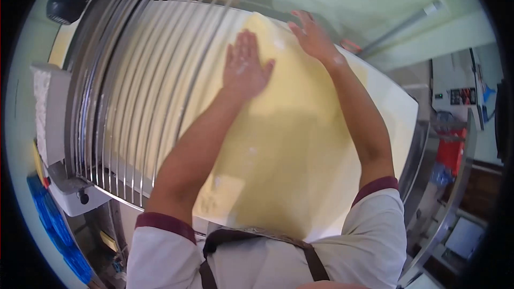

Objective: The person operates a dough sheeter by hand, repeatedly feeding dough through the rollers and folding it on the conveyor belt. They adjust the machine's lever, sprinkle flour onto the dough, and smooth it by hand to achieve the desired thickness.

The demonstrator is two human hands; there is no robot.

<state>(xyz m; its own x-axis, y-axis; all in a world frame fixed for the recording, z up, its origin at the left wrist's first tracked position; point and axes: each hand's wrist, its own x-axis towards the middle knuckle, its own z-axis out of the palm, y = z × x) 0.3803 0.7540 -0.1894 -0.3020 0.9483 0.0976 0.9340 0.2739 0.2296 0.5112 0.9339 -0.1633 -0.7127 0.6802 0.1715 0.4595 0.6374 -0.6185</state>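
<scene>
Head view: the fingers of my left hand [246, 69] are extended and lie nearly side by side, with the thumb angled outward; the palm is laid flat on a wide, smooth, pale-yellow, dough-like sheet [284, 144]. The fingers of my right hand [315, 40] are extended and slightly parted, with the thumb set off from them; the hand is located at the far edge of the sheet, and contact with it cannot be determined. White residue marks the back of my left hand and my right wrist. The sheet is positioned in front of my torso, on a white, flat bed [393, 99], and extends leftward beneath a guard of parallel metal rods [91, 91]. Both forearms cross above the sheet, leading back to white short sleeves with maroon cuffs [166, 225] and a dark apron strap [316, 265]. Beyond the guard, at far left, is crumpled blue plastic [56, 225]; at far right, a bright red object [451, 152].
</scene>
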